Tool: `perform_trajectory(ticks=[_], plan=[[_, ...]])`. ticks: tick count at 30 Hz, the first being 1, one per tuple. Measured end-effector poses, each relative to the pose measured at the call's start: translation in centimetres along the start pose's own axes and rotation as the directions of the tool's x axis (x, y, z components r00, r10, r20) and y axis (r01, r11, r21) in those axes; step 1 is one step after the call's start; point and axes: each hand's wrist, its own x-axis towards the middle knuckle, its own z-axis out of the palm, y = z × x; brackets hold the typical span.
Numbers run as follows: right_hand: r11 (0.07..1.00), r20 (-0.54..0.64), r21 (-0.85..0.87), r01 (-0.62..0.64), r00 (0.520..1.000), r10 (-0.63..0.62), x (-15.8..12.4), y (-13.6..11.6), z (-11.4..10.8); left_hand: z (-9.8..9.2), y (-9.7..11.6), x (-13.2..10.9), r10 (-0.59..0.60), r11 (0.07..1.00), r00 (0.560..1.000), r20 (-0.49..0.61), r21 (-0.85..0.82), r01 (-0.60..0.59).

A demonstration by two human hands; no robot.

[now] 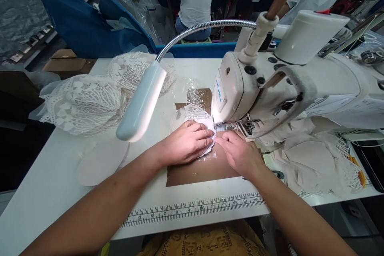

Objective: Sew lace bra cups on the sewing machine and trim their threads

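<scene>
A white lace cup-shaped piece (192, 114) lies under the head of a white sewing machine (237, 88), on a brown sheet taped to the table. My left hand (190, 142) rests flat on the piece, its fingers stretched toward the needle area and pressing the cloth down. Close to the needle, my right hand (240, 153) has its fingers curled, with the index finger and thumb together at the piece's right edge. The presser foot and needle are partly hidden by glare and by my fingers.
A lamp (142, 102) on a bendy metal neck hangs over the table's left part. White lace cups (87, 102) are heaped at the left, near a pale oval pad (102, 162). More pale pieces (310, 160) lie at the right. A printed ruler (192, 210) runs along the front edge. People sit beyond.
</scene>
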Motion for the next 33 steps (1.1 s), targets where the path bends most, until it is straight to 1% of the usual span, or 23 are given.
perform_trajectory(ticks=[3, 9, 16, 20, 23, 26, 30, 33], plan=[[0.999, 0.003, -0.036, 0.028, 1.000, -0.028, 0.20, -0.13, -0.24, -0.02, 0.06, 0.06, 0.000, 1.000, 1.000, -0.001, 0.003, 0.000], [0.995, -0.005, -0.069, 0.075, 0.997, -0.075, 0.03, -0.05, -0.11, 0.13, 0.10, 0.01, -0.002, 1.000, 0.999, 0.040, 0.031, 0.001], [0.995, -0.002, -0.085, 0.056, 0.998, -0.056, -0.14, -0.09, -0.02, 0.16, 0.29, -0.19, -0.005, 0.999, 0.999, 0.045, 0.038, 0.003], [0.994, -0.015, -0.103, 0.042, 0.999, -0.044, -0.08, -0.17, -0.01, 0.23, 0.62, -0.01, -0.059, 0.997, 0.998, 0.037, 0.047, 0.058], [0.990, -0.020, -0.137, 0.016, 1.000, -0.019, 0.08, -0.26, 0.04, 0.39, 0.81, 0.14, -0.105, 0.993, 0.994, 0.018, 0.060, 0.104], [0.984, -0.004, -0.173, -0.028, 1.000, 0.028, 0.31, -0.38, 0.03, 0.55, 0.82, 0.16, -0.119, 0.991, 0.993, 0.008, 0.064, 0.118], [0.980, 0.052, -0.178, -0.089, 0.994, 0.100, 0.44, -0.38, -0.04, 0.44, 0.60, 0.03, -0.114, 0.991, 0.994, 0.001, 0.069, 0.113], [0.981, 0.070, -0.135, -0.141, 0.986, 0.151, 0.17, -0.17, 0.02, 0.10, 0.53, -0.03, -0.088, 0.995, 0.996, -0.012, 0.050, 0.088]])
